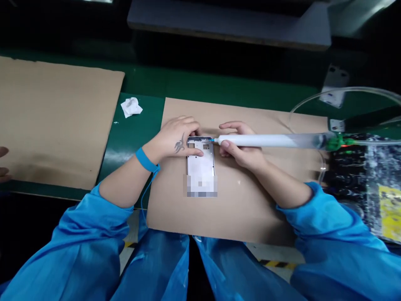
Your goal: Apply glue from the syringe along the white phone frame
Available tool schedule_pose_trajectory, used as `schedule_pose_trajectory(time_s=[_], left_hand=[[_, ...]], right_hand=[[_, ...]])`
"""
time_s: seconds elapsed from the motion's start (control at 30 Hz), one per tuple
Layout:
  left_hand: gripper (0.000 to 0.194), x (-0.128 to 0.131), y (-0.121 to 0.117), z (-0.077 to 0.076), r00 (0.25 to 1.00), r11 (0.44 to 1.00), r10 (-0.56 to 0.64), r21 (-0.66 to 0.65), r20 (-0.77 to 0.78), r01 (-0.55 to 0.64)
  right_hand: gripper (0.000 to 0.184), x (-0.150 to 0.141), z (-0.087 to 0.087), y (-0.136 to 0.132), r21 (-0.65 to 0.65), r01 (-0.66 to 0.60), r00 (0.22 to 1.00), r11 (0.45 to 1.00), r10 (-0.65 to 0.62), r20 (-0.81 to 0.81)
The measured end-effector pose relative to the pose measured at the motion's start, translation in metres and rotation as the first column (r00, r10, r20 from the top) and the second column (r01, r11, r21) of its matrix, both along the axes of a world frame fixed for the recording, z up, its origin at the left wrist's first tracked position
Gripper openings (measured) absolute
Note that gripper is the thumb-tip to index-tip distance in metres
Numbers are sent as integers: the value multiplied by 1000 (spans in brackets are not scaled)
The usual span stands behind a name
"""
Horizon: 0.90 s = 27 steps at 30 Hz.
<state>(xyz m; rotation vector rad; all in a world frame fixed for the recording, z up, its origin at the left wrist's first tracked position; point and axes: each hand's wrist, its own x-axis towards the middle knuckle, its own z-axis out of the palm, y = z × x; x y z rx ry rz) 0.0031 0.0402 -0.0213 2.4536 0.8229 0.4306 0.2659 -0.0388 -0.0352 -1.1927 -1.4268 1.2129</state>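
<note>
A silver phone frame [203, 167] lies on brown cardboard [244, 205], its lower end blurred out. My left hand [178, 136] grips its upper left part, thumb across the face and fingers curled at the top edge. In my right hand [242, 148] is a dispensing syringe [275, 141] with white contents, held nearly level between thumb and fingers. Its blue needle tip reaches the frame's top right corner; whether it touches, I cannot tell. From the syringe's green rear cap [336, 142] a clear hose runs off to the right.
A crumpled white tissue [131, 107] sits on the green bench [144, 79]. Another cardboard sheet [53, 121] is at left, with another person's fingers [3, 164] at its edge. Right stands a dispenser box [372, 179]; a clear hose [344, 88] arcs above. A blue cord trails from my left wristband [145, 159].
</note>
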Motion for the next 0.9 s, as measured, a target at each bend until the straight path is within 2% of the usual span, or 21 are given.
schedule_pose_trajectory(time_s=[0.1,0.37,0.9], left_hand=[[69,6,-2,-2,997,998,-66,-12,38,66],[65,6,-4,-1,996,997,-82,12,42,81],[62,8,-5,-1,997,998,-62,22,37,61]], right_hand=[[54,-5,3,-2,24,-11,999,1000,10,39],[50,-13,10,-2,117,15,970,993,-43,240],[40,-14,7,-3,119,-29,953,992,-8,302]])
